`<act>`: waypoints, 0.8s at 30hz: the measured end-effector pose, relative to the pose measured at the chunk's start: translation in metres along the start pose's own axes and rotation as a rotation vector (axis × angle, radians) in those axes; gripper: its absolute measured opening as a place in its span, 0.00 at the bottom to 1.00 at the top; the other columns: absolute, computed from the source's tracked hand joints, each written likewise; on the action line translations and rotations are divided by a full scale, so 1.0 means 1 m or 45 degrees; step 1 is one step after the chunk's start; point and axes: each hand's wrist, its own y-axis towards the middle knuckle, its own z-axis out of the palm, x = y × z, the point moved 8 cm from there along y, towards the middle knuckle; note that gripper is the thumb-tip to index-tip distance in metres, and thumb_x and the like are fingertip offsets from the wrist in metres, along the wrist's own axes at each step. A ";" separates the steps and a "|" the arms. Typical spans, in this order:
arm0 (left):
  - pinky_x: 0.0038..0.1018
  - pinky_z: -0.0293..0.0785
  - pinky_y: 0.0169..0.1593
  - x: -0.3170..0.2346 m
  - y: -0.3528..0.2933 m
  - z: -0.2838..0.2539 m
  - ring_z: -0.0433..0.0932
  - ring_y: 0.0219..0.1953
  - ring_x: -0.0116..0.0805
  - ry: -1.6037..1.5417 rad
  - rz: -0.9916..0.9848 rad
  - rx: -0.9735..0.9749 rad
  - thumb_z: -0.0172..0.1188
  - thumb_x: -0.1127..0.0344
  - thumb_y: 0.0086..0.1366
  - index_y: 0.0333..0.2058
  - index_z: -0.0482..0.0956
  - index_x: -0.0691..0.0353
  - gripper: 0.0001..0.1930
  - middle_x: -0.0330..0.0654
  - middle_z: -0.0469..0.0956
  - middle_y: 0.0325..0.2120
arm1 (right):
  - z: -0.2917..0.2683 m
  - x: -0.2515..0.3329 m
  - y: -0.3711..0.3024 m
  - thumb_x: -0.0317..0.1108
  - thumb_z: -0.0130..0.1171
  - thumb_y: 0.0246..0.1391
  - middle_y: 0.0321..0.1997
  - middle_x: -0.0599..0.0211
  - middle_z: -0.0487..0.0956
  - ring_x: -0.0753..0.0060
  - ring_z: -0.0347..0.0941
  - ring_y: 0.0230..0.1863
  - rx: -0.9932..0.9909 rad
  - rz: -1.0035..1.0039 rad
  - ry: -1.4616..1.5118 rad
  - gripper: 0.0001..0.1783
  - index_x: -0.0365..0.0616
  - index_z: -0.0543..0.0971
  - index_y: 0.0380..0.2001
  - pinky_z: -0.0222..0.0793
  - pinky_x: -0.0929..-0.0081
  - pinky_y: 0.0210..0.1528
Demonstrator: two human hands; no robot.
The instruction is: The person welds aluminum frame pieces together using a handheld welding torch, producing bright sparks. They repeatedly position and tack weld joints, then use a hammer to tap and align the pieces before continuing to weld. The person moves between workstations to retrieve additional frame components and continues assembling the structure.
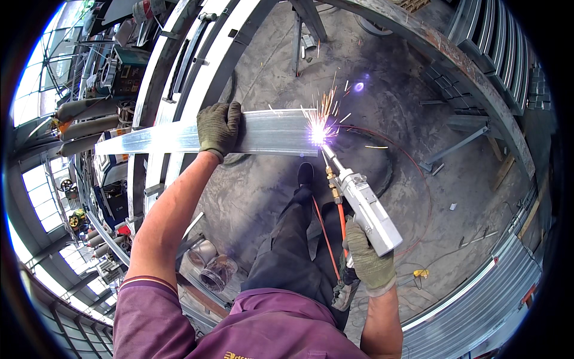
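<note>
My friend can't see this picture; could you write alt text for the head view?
Bright sparks fly at the end of a long metal strip, where a gloved right hand aims a silver tool. The gloved left hand lies on the strip, which crosses steel beams above a grey floor.

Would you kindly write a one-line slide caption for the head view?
Gloved left hand on a ribbed metal profile, gloved right hand holding a silver torch, sparks flying at the profile's end.

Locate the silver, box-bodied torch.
Right of centre in the head view, the torch is in the green-gloved right hand, below and right of the silver metal beam.
</note>
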 end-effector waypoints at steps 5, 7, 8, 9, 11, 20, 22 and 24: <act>0.52 0.70 0.55 0.000 -0.001 0.000 0.81 0.44 0.60 0.001 -0.001 0.005 0.53 0.48 0.79 0.35 0.87 0.60 0.23 0.53 0.86 0.37 | 0.000 -0.003 -0.002 0.36 0.67 0.73 0.28 0.75 0.81 0.84 0.75 0.27 0.016 0.020 -0.004 0.11 0.39 0.84 0.49 0.69 0.79 0.28; 0.52 0.70 0.55 0.000 -0.001 0.000 0.81 0.44 0.60 -0.007 0.002 0.000 0.53 0.48 0.79 0.35 0.87 0.60 0.23 0.53 0.85 0.37 | 0.000 -0.004 -0.003 0.37 0.67 0.73 0.29 0.76 0.81 0.84 0.75 0.27 0.010 0.016 0.004 0.12 0.39 0.84 0.50 0.69 0.79 0.28; 0.52 0.70 0.55 0.000 0.000 0.000 0.81 0.44 0.60 -0.012 0.003 -0.002 0.53 0.48 0.79 0.35 0.87 0.60 0.23 0.53 0.85 0.37 | 0.001 -0.005 -0.004 0.37 0.67 0.73 0.29 0.76 0.81 0.84 0.75 0.27 0.002 0.000 0.009 0.13 0.39 0.84 0.51 0.69 0.79 0.28; 0.52 0.70 0.55 -0.001 -0.001 -0.001 0.81 0.44 0.60 -0.008 -0.002 0.003 0.53 0.48 0.79 0.35 0.87 0.60 0.23 0.53 0.85 0.37 | 0.001 -0.005 -0.004 0.37 0.67 0.73 0.29 0.76 0.81 0.85 0.74 0.27 0.000 -0.002 0.010 0.13 0.39 0.84 0.51 0.69 0.79 0.28; 0.52 0.70 0.55 -0.002 -0.001 -0.002 0.81 0.44 0.60 0.000 -0.012 0.011 0.52 0.48 0.79 0.35 0.87 0.60 0.24 0.53 0.85 0.37 | 0.001 -0.004 -0.005 0.37 0.68 0.73 0.29 0.76 0.81 0.85 0.74 0.27 0.001 0.005 0.010 0.14 0.39 0.84 0.52 0.69 0.80 0.28; 0.52 0.70 0.55 0.000 0.000 -0.001 0.81 0.44 0.60 -0.021 -0.005 0.001 0.52 0.47 0.79 0.34 0.87 0.60 0.24 0.53 0.85 0.36 | 0.000 -0.009 -0.009 0.36 0.69 0.70 0.39 0.64 0.86 0.69 0.82 0.37 0.012 0.090 -0.048 0.15 0.37 0.84 0.53 0.77 0.69 0.39; 0.52 0.70 0.55 0.000 0.000 -0.001 0.81 0.44 0.60 -0.019 -0.011 0.004 0.52 0.47 0.79 0.34 0.87 0.60 0.25 0.53 0.85 0.36 | 0.000 -0.010 -0.010 0.35 0.70 0.69 0.44 0.57 0.88 0.60 0.86 0.43 0.015 0.124 -0.060 0.16 0.35 0.84 0.53 0.81 0.63 0.45; 0.52 0.70 0.55 0.001 -0.001 -0.001 0.81 0.44 0.60 -0.017 -0.019 0.008 0.52 0.47 0.79 0.34 0.87 0.60 0.25 0.53 0.85 0.36 | 0.000 -0.012 -0.011 0.35 0.70 0.70 0.42 0.60 0.87 0.64 0.84 0.40 0.019 0.130 -0.044 0.16 0.36 0.84 0.54 0.79 0.66 0.42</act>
